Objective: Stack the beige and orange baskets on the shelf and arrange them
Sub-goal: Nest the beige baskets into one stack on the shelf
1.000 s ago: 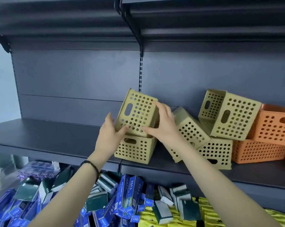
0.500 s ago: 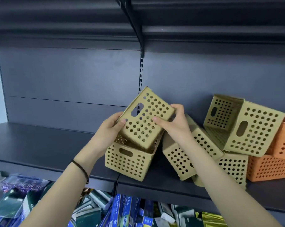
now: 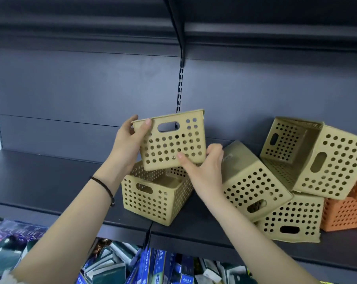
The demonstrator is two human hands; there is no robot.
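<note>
I hold a beige perforated basket point(image 3: 173, 140) upright in the air, just above a second beige basket point(image 3: 153, 198) that stands open side up on the dark shelf point(image 3: 50, 181). My left hand point(image 3: 128, 144) grips the held basket's upper left corner, thumb on its front. My right hand point(image 3: 206, 171) grips its lower right corner. To the right lie three more beige baskets: one tipped over point(image 3: 253, 181), one on its side on top point(image 3: 325, 158), one upright below point(image 3: 292, 218). Orange baskets point(image 3: 343, 214) are stacked at the far right edge.
The shelf's left half is bare dark metal. A slotted upright point(image 3: 179, 89) runs up the back panel, and another shelf overhangs above. Below the shelf sits a jumble of blue and green boxes point(image 3: 153, 265).
The held basket has turned from tilted, bottom toward me, to upright with its handle side facing me, and rose a little above the standing basket. My left hand shifted to its top corner.
</note>
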